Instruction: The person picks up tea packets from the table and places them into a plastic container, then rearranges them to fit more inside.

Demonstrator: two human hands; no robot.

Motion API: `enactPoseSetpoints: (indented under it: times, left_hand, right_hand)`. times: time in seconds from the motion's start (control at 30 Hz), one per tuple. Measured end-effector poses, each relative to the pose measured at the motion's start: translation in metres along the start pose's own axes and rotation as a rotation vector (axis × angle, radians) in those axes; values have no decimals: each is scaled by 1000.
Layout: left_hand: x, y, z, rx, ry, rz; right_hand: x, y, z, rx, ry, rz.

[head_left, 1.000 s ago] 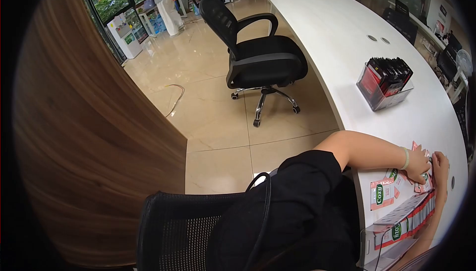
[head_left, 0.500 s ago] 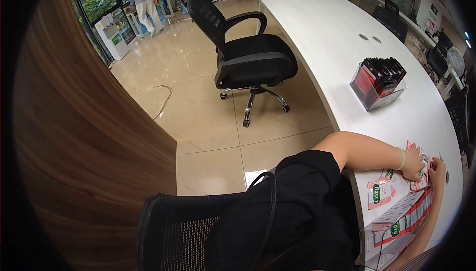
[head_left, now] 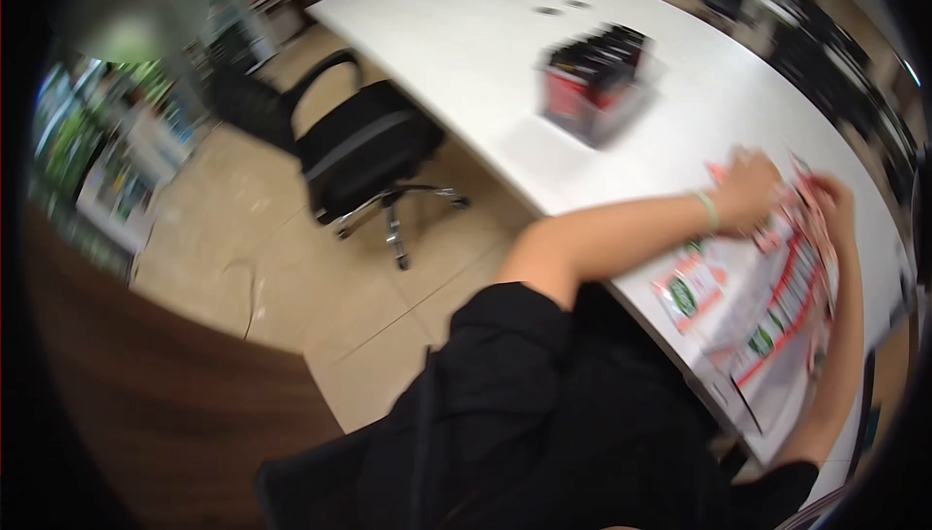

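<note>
My left hand point(head_left: 749, 190), with a pale band at its wrist, is curled over pink-and-white packets point(head_left: 774, 231) on the white desk; motion smears its fingers. Close on its right, my right hand point(head_left: 831, 208) has its fingers closed on the upper end of several such packets point(head_left: 804, 202). Below both hands stands a clear plastic box point(head_left: 723, 389) holding a row of red-edged packets with green labels point(head_left: 763, 340). One loose packet point(head_left: 687, 289) with a green "Cozy" label lies flat left of the box, near the desk edge.
Farther up the white desk point(head_left: 466, 35) is another clear box with black and red packets point(head_left: 594, 83). A black office chair point(head_left: 369, 142) stands on the tiled floor to the left. A brown wood-grain panel point(head_left: 175, 355) curves along the lower left.
The view has swung to the right, blurring the frame and shifting the desk leftward. Both hands stay at the packets, and the right hand's packets now rise above the box's end.
</note>
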State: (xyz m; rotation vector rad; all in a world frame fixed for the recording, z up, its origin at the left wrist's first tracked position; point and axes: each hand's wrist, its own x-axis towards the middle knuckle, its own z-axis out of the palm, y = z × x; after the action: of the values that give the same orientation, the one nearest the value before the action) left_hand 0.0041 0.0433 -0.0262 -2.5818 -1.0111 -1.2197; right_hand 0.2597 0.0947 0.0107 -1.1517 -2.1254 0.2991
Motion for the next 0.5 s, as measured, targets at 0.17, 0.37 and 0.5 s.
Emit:
enactPoseSetpoints:
  times: [0.17, 0.37, 0.5]
  left_hand:
    - [17, 12, -12, -445, 20, -15]
    - [17, 41, -49, -1016, -75, -38]
    - [0, 61, -55, -1180, -63, -7]
  right_hand:
    - [-28, -95, -36, -93, 113, -164]
    - [-59, -173, -21, -320, 211, -529]
    - [-78, -193, -16, -375, 196, -531]
